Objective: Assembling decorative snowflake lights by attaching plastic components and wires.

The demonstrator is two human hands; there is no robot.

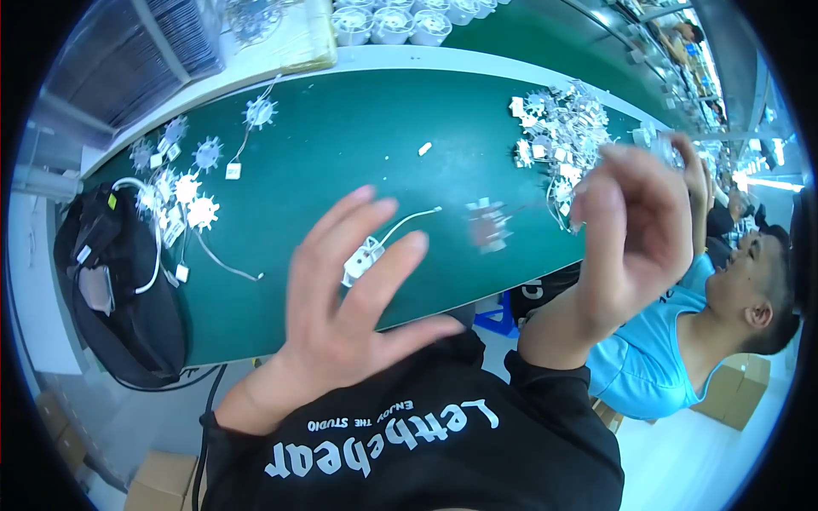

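My left hand (345, 294) is above the near edge of the green table, fingers spread and holding nothing. Seen between its fingers, a small white block (362, 261) with a thin white cord lies on the tabletop. My right hand (635, 226) is raised at the right, its fingers curled and blurred by motion. A smeared star-shaped part (488, 226) is left of it, over the table. From that part a thin wire leads toward my right fingertips, which seem pinched on it. Behind the right hand lies a pile of white star-shaped parts (562, 128) with wires.
More star-shaped parts (187, 189) with wires lie on the left of the green table (341, 128). A black bag (128, 298) rests at the left end. White cups (392, 25) stand beyond the far edge. A person in a blue top (648, 362) is close by on the right.
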